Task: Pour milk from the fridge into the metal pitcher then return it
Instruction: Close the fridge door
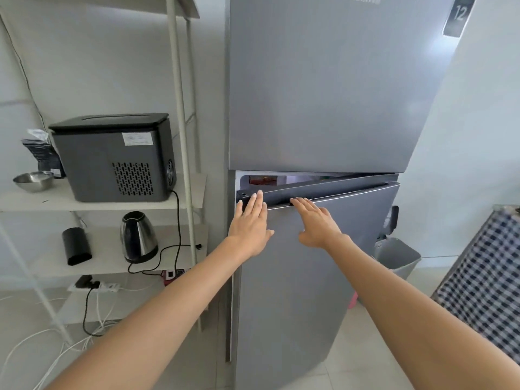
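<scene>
Grey fridge door [323,277] ajar, left hand [250,223] and right hand [318,223] flat, fingers spread, against it

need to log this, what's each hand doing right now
Left hand: open, flat on the lower fridge door, holding nothing.
Right hand: open, flat on the same door, holding nothing.

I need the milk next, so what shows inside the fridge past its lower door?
The lower door is only ajar. Through the gap at its top, something red and a pale interior show. The door covers everything else; no milk is identifiable.
</scene>
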Available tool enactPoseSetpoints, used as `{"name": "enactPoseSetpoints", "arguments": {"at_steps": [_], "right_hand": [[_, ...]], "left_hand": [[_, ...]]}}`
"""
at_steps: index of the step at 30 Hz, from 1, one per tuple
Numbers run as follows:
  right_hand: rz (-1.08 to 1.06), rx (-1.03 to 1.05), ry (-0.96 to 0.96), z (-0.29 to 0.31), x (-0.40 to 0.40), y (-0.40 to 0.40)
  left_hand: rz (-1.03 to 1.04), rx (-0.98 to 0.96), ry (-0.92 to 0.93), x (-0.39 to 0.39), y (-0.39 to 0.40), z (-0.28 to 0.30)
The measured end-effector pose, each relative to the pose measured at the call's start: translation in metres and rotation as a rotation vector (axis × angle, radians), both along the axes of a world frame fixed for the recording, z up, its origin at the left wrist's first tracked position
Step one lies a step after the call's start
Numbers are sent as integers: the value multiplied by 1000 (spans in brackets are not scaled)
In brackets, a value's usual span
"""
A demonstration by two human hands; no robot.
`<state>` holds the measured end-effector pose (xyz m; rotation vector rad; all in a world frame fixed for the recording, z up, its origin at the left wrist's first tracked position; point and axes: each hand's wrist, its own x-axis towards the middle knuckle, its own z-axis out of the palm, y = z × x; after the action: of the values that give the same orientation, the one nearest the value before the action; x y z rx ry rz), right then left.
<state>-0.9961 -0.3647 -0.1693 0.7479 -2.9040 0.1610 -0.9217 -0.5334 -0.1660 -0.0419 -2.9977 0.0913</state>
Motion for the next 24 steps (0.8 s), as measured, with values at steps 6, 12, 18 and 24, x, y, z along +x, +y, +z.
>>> {"name": "enactPoseSetpoints", "arguments": {"at_steps": [6, 12, 18, 24], "right_hand": [[-53, -32, -13, -6, -33, -39], [-111, -45, -63, -7, -61, -66], [-141, -43, -102, -8, -79, -79], [-150, -58, -101, -12, -82, -81]], "left_hand": [[-23, 87, -34, -47, -33, -10], [-62, 114, -25, -85, -62, -8], [-77, 100, -32, -110, -76, -11], [-87, 108, -45, -115, -79, -15]]}}
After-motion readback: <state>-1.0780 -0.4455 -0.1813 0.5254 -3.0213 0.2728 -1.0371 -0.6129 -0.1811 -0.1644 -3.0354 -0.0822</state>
